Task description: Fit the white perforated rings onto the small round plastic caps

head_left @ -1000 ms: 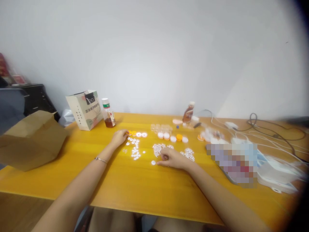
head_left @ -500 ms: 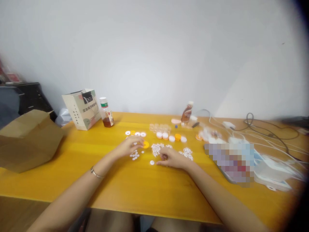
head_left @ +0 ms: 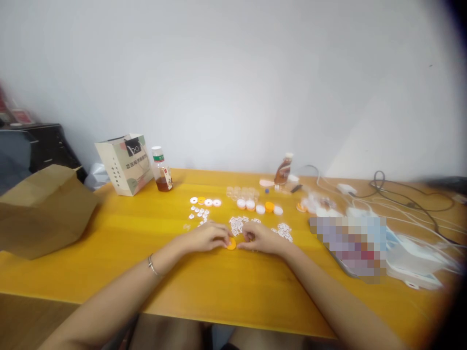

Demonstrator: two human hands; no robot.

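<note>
My left hand pinches a round orange cap at its edge, low over the table in front of me. Just to the right, my right hand has its fingers curled in, with the thumb pointing at the cap; whatever they hold is hidden. Small white openwork pieces lie in a pile behind the gap between the hands. Another such pile sits right of my right hand. Several small white discs are scattered beyond my left hand, partly covered by it.
A row of white and orange ring-like caps lies farther back, with stacked caps and clear containers to the right. Bottles, a paper gift bag, a brown paper bag, cables and a blurred-out flat item surround the work area.
My left hand has come nearer and to the right with the orange cap, to where a white disc lay beside my right thumb. That disc is out of sight. My right hand has stayed put.
</note>
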